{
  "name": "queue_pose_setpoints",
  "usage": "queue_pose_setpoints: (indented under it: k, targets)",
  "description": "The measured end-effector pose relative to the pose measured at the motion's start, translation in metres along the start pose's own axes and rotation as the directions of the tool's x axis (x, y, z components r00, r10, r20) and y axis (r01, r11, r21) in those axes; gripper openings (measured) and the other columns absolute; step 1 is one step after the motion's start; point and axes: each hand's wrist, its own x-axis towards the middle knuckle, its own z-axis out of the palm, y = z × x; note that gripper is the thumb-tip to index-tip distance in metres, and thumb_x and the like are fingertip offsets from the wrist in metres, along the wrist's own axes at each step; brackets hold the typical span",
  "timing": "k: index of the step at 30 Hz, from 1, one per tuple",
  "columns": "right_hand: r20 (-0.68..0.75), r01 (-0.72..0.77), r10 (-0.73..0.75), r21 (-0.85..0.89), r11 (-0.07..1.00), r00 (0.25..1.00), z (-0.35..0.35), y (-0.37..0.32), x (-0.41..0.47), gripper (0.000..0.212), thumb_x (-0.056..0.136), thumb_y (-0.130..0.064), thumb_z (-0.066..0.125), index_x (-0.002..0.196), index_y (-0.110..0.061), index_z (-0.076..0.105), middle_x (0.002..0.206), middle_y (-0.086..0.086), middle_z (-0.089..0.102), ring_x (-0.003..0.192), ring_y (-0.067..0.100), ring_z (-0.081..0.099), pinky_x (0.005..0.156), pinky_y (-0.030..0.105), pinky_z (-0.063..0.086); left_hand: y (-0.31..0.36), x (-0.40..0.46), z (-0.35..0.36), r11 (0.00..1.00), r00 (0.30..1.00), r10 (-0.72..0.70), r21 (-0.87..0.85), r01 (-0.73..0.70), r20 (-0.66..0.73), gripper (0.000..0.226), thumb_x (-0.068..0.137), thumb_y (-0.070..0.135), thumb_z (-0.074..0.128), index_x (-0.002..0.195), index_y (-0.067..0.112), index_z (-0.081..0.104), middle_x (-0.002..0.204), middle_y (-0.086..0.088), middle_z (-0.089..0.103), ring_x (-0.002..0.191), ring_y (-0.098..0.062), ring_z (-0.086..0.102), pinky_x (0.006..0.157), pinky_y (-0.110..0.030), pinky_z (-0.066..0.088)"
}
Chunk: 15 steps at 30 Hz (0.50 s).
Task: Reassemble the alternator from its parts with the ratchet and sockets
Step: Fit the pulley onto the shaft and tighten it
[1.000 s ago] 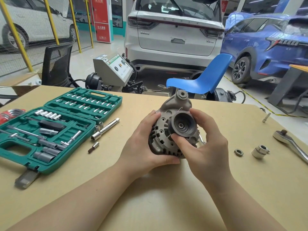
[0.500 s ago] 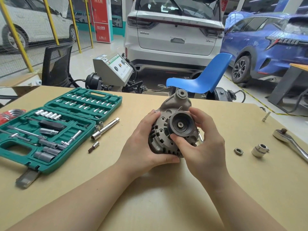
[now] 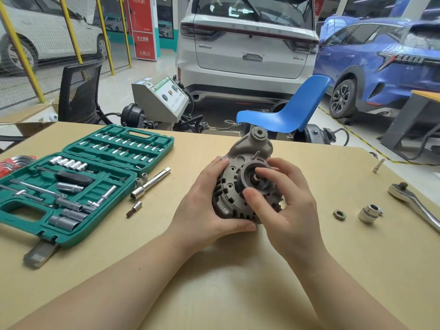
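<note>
The grey alternator (image 3: 228,186) stands tilted on the tan table (image 3: 214,282), its dark pulley (image 3: 250,179) facing me. My left hand (image 3: 202,210) grips the housing from the left and underneath. My right hand (image 3: 285,198) holds the pulley, thumb on its lower rim and fingers over its top and centre. A loose nut (image 3: 339,214) and a chrome socket (image 3: 369,212) lie to the right. The ratchet (image 3: 414,203) rests near the right edge.
An open green socket case (image 3: 78,182) fills the left of the table, with an extension bar (image 3: 150,183), small sockets and a bit (image 3: 134,209) beside it. A bolt (image 3: 378,165) lies far right. A blue chair (image 3: 285,110) stands behind the table.
My right hand's fingers have shifted over the pulley's face, now covering its top and centre. The alternator stays held in place by my left hand.
</note>
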Motion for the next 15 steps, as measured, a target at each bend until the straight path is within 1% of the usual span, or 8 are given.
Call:
queue_pose_setpoints:
  k: [2, 3, 6, 8, 11, 15]
  targets:
    - [0.008, -0.039, 0.039, 0.017, 0.999, 0.999, -0.002, -0.005, 0.006, 0.029, 0.093, -0.043, 0.067, 0.114, -0.026, 0.076, 0.134, -0.010, 0.058, 0.132, 0.016, 0.053, 0.108, 0.040, 0.047, 0.000, 0.001, -0.001, 1.000, 1.000, -0.001, 0.005, 0.001, 0.007, 0.126, 0.051, 0.068, 0.098, 0.157, 0.059, 0.031, 0.166, 0.033, 0.032, 0.154, 0.000, 0.039, 0.124, -0.037, 0.043]
    - [0.016, -0.042, 0.043, -0.017, 0.999, 0.999, -0.005, -0.007, 0.010, 0.025, 0.093, -0.041, 0.067, 0.111, -0.027, 0.077, 0.131, -0.011, 0.060, 0.130, 0.014, 0.054, 0.108, 0.038, 0.046, 0.001, 0.001, -0.001, 1.000, 1.000, -0.004, 0.004, 0.004, 0.011, 0.126, 0.051, 0.068, 0.098, 0.158, 0.058, 0.032, 0.166, 0.032, 0.032, 0.153, 0.000, 0.040, 0.124, -0.038, 0.043]
    - [0.075, 0.001, 0.015, -0.205, 0.979, 0.997, -0.015, -0.015, 0.025, 0.020, 0.089, -0.042, 0.072, 0.104, -0.030, 0.079, 0.126, -0.012, 0.062, 0.124, 0.013, 0.055, 0.103, 0.026, 0.043, 0.002, 0.000, -0.001, 1.000, 1.000, -0.009, -0.003, 0.010, 0.020, 0.125, 0.051, 0.068, 0.097, 0.157, 0.056, 0.032, 0.167, 0.028, 0.032, 0.154, -0.001, 0.039, 0.124, -0.039, 0.043]
    - [0.142, 0.044, 0.005, -0.341, 0.939, 0.990, -0.022, -0.021, 0.032, 0.025, 0.088, -0.047, 0.070, 0.103, -0.030, 0.080, 0.123, -0.012, 0.065, 0.118, 0.015, 0.056, 0.099, 0.029, 0.043, 0.004, 0.000, -0.001, 1.000, 1.000, -0.014, -0.003, 0.014, 0.025, 0.124, 0.052, 0.067, 0.096, 0.157, 0.057, 0.031, 0.169, 0.027, 0.031, 0.155, -0.001, 0.037, 0.125, -0.040, 0.041]
    - [0.234, 0.111, 0.001, -0.469, 0.876, 0.972, -0.028, -0.032, 0.042, 0.020, 0.089, -0.044, 0.072, 0.102, -0.031, 0.080, 0.116, -0.015, 0.067, 0.111, 0.019, 0.058, 0.096, 0.040, 0.049, 0.005, 0.000, -0.003, 1.000, 0.999, -0.025, 0.010, 0.024, 0.039, 0.124, 0.053, 0.067, 0.096, 0.157, 0.059, 0.028, 0.170, 0.029, 0.027, 0.156, 0.000, 0.035, 0.126, -0.041, 0.041]
    - [0.354, 0.200, 0.024, -0.582, 0.788, 0.935, -0.032, -0.046, 0.054, 0.015, 0.089, -0.040, 0.073, 0.098, -0.032, 0.081, 0.114, -0.016, 0.068, 0.108, 0.020, 0.059, 0.089, 0.041, 0.053, 0.005, -0.001, -0.004, 1.000, 0.998, -0.020, 0.009, 0.020, 0.054, 0.124, 0.056, 0.067, 0.096, 0.157, 0.060, 0.026, 0.167, 0.037, 0.022, 0.157, 0.000, 0.033, 0.126, -0.042, 0.040]
